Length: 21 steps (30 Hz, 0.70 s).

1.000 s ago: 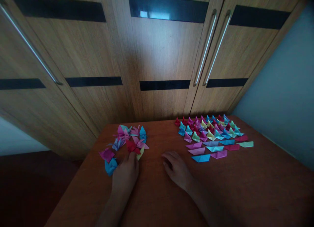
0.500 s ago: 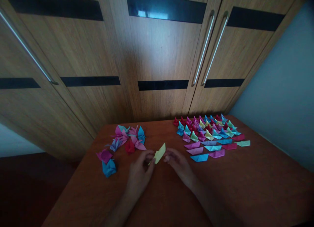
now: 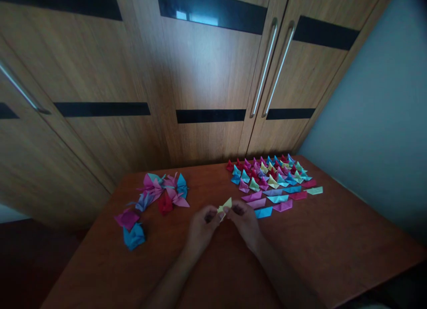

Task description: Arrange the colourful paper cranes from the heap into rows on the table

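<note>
A small pale yellow folded paper [image 3: 227, 203] is held up between my two hands, above the middle of the table. My left hand [image 3: 204, 224] pinches its lower left part between thumb and fingers. On its right side my right hand [image 3: 244, 222] grips it, thumb against the near face. My fingertips cover part of the paper, so its full shape is hidden. Just right of my right hand lies a flat blue folded paper strip [image 3: 263, 212].
Rows of small colourful paper boats [image 3: 263, 171] stand at the back right of the brown table [image 3: 213, 273], with flat folded strips [image 3: 283, 206] in front. At left lie several folded paper flowers [image 3: 156, 189]. A wooden wardrobe [image 3: 207, 78] rises behind.
My right hand has closed on the yellow paper, which only my left hand held before. The camera view has turned slightly to the right.
</note>
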### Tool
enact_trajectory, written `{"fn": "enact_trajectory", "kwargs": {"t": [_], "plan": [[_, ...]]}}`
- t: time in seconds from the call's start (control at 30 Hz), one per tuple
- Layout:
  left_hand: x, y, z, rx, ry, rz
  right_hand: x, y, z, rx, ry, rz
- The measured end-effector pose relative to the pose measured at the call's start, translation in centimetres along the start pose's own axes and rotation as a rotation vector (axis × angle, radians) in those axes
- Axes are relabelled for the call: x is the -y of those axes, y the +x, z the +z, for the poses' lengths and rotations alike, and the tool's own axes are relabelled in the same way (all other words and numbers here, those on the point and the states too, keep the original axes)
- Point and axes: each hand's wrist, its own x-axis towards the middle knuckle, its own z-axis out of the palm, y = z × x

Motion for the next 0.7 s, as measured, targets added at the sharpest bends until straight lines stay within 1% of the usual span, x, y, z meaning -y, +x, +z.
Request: {"fn": "enact_trajectory", "kwargs": {"t": [0.1, 0.23, 0.27, 0.33, 0.37, 0.43, 0.53, 0.57, 0.63, 0.7], "plan": [[0.3, -0.2, 0.2, 0.017, -0.05, -0.001, 0.2, -0.2, -0.3, -0.005, 0.007, 0.005], [0.4, -0.7, 0.6, 0.085, -0.114, -0.01, 0.2, -0.7, -1.0, 0.0, 0.019, -0.013], [0.4, -0.9, 0.6, 0.103, -0.113, -0.013, 0.3, -0.8, -1.5, -0.033, 0.023, -0.017], [0.2, -1.3, 0.4, 0.126, -0.088, -0.016, 0.3, -0.8, -3.3, -0.178, 0.043, -0.018], [0.1, -1.4, 0.3, 0.13, -0.068, -0.016, 0.4, -0.7, -4.7, -0.274, 0.054, -0.018], [-0.1, -1.7, -0.2, 0.12, -0.023, -0.019, 0.3, -0.4, -8.3, -0.456, 0.056, -0.029], [-0.4, -1.8, -0.7, 0.104, 0.037, -0.028, 0.0, -0.1, -15.4, -0.611, -0.073, -0.017], [-0.4, -1.8, -0.8, 0.103, 0.051, -0.031, -0.1, 0.0, -17.9, -0.654, -0.153, 0.009], [-0.5, -1.8, -0.8, 0.114, 0.069, -0.03, -0.5, 0.0, -22.1, -0.769, -0.378, 0.111], [-0.4, -1.9, -0.7, 0.133, 0.082, -0.019, -1.1, -0.1, -25.1, -0.771, -0.721, 0.236]]}}
